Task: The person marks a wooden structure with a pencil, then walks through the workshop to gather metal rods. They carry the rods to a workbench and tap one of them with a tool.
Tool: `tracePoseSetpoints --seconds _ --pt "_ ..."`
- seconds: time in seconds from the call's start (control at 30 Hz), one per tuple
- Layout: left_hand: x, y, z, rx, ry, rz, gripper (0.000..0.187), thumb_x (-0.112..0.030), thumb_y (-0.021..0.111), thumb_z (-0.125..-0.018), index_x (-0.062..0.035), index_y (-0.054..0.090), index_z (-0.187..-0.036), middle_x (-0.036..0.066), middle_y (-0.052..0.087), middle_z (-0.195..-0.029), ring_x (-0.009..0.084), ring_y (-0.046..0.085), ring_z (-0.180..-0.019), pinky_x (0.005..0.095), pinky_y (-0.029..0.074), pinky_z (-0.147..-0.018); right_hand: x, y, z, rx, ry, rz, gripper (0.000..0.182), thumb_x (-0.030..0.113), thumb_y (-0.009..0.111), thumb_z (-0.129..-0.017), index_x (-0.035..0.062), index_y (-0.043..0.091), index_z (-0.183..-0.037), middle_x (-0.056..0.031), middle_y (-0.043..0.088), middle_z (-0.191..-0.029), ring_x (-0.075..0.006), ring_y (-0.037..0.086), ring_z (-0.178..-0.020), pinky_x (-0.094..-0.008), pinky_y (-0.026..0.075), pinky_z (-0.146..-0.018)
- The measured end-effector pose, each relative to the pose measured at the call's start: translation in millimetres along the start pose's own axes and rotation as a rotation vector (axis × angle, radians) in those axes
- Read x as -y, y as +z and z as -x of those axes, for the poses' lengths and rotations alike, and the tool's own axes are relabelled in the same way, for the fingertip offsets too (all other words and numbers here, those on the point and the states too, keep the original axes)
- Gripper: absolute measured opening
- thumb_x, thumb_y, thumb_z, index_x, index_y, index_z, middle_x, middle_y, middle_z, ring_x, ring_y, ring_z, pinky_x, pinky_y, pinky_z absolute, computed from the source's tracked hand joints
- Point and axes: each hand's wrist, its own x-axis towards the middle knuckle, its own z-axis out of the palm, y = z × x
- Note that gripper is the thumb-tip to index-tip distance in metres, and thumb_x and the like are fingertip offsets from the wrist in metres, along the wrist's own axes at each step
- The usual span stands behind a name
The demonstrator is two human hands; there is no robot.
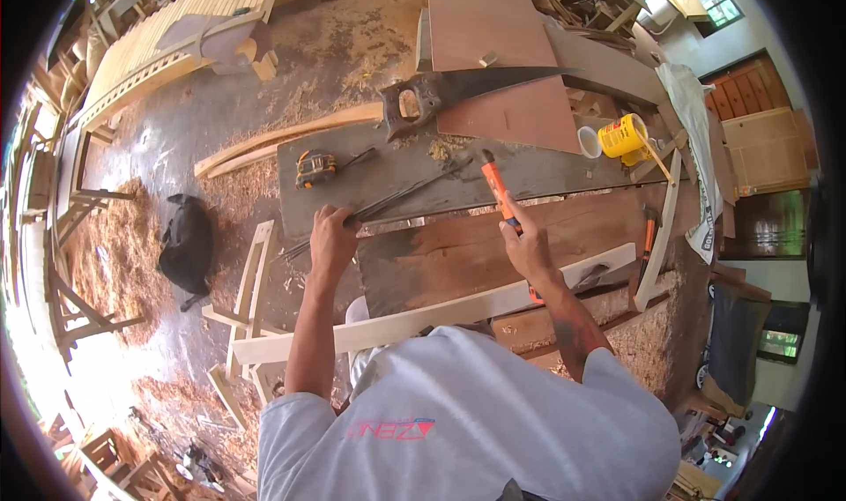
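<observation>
My left hand (335,237) is closed at the near left edge of the bench, fingers curled over a thin dark bar (410,192) that runs diagonally across the dark bench board (538,170). In my right hand (529,241) is an orange-handled tool (496,184), held upright with its dark tip pointing away from me. A tape measure (315,168) lies beyond my left hand. Farther back, a handsaw (414,104) rests across the reddish plywood sheet (520,118). Close to my body, a long pale wooden board (441,309) spans beneath both forearms.
To the right, a yellow tub (623,135) lies tipped beside its white lid (589,141). Another orange-handled tool (649,234) is near the bench's right end. A black bag-like item (187,245) and wood shavings (115,237) cover parts of the floor. Slatted woodwork (176,43) stands back left.
</observation>
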Motion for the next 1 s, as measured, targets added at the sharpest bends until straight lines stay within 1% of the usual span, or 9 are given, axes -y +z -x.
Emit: tracePoseSetpoints --seconds 0.03,0.17,0.23,0.37,0.43,0.53,0.77,0.87,1.0 --pt "2.8 -0.8 7.6 0.020 -0.010 -0.003 0.020 -0.012 0.070 -0.076 -0.0017 0.070 -0.093 0.014 0.062 -0.098 0.0331 0.055 -0.099 0.0409 0.046 -0.084 4.2 0.3 8.2 0.005 0.076 -0.018 0.054 0.004 0.060 -0.086 0.0106 0.048 -0.139 -0.0133 0.063 -0.081 -0.0172 0.052 -0.061 -0.0309 0.047 -0.059" --pt "-3.8 0.7 5.7 0.045 -0.006 -0.009 0.018 -0.011 0.070 -0.076 -0.0016 0.070 -0.092 0.014 0.062 -0.097 0.0338 0.055 -0.098 0.0415 0.046 -0.084 18.6 2.1 13.5 -0.058 0.044 -0.065 0.053 0.002 0.060 -0.086 0.0104 0.049 -0.138 -0.0149 0.063 -0.082 -0.0175 0.053 -0.061 -0.0311 0.048 -0.059" --pt "-3.8 9.9 0.4 0.017 0.041 0.005 0.017 -0.010 0.069 -0.075 -0.0024 0.070 -0.090 0.015 0.062 -0.094 0.0343 0.055 -0.096 0.0423 0.046 -0.083 -1.0 11.6 12.7 -0.046 -0.214 0.058 0.055 0.001 0.058 -0.086 0.0125 0.048 -0.138 -0.0228 0.065 -0.085 -0.0338 0.062 -0.064 -0.0377 0.049 -0.058" --pt "-5.5 9.8 -5.0 0.058 0.007 -0.035 0.016 -0.009 0.068 -0.075 -0.0029 0.070 -0.089 0.015 0.062 -0.092 0.0350 0.055 -0.095 0.0429 0.046 -0.083 0.7 9.2 7.5 -0.008 -0.223 0.007 0.056 -0.001 0.058 -0.085 0.0125 0.048 -0.138 -0.0225 0.066 -0.092 -0.0343 0.063 -0.064 -0.0383 0.049 -0.059" --pt "-2.5 10.5 -3.3 0.026 0.029 0.006 0.020 -0.012 0.073 -0.072 -0.0008 0.070 -0.089 0.016 0.063 -0.088 0.0361 0.057 -0.091 0.0428 0.045 -0.082 17.2 6.1 15.4 -0.063 -0.087 -0.006 0.057 -0.002 0.058 -0.084 0.0124 0.048 -0.138 -0.0246 0.065 -0.100 -0.0358 0.063 -0.066 -0.0392 0.049 -0.059" --pt "-1.8 11.6 -5.1 0.049 0.022 -0.014 0.016 -0.010 0.069 -0.075 -0.0020 0.070 -0.088 0.016 0.062 -0.091 0.0360 0.055 -0.095 0.0437 0.046 -0.082 5.7 10.4 17.1 0.048 -0.095 0.027 0.057 -0.001 0.059 -0.084 0.0125 0.048 -0.138 -0.0255 0.065 -0.097 -0.0355 0.063 -0.064 -0.0392 0.049 -0.058" --pt "-1.6 9.3 -3.8 0.089 0.034 0.005 0.016 -0.012 0.068 -0.076 -0.0021 0.070 -0.089 0.016 0.063 -0.091 0.0364 0.055 -0.095 0.0436 0.046 -0.083 10.6 8.4 19.2 -0.055 -0.079 0.017 0.056 0.001 0.059 -0.084 0.0124 0.049 -0.138 -0.0245 0.065 -0.094 -0.0340 0.062 -0.063 -0.0381 0.049 -0.057" --pt "-9.9 10.2 -12.5 0.079 0.059 0.023 0.015 -0.013 0.066 -0.077 -0.0022 0.070 -0.088 0.017 0.063 -0.091 0.0367 0.056 -0.095 0.0434 0.046 -0.083 -9.1 14.7 16.7 -0.001 -0.219 0.067 0.054 0.000 0.059 -0.084 0.0103 0.050 -0.136 -0.0238 0.065 -0.093 -0.0332 0.063 -0.063 -0.0383 0.049 -0.058" --pt "-8.2 17.4 -16.3 0.093 0.043 0.034 0.015 -0.014 0.066 -0.077 -0.0025 0.070 -0.087 0.017 0.063 -0.092 0.0370 0.056 -0.094 0.0443 0.046 -0.082 10.0 9.6 16.3 -0.060 -0.135 0.012 0.054 0.000 0.060 -0.084 0.0108 0.051 -0.135 -0.0228 0.065 -0.090 -0.0340 0.063 -0.064 -0.0387 0.049 -0.059"
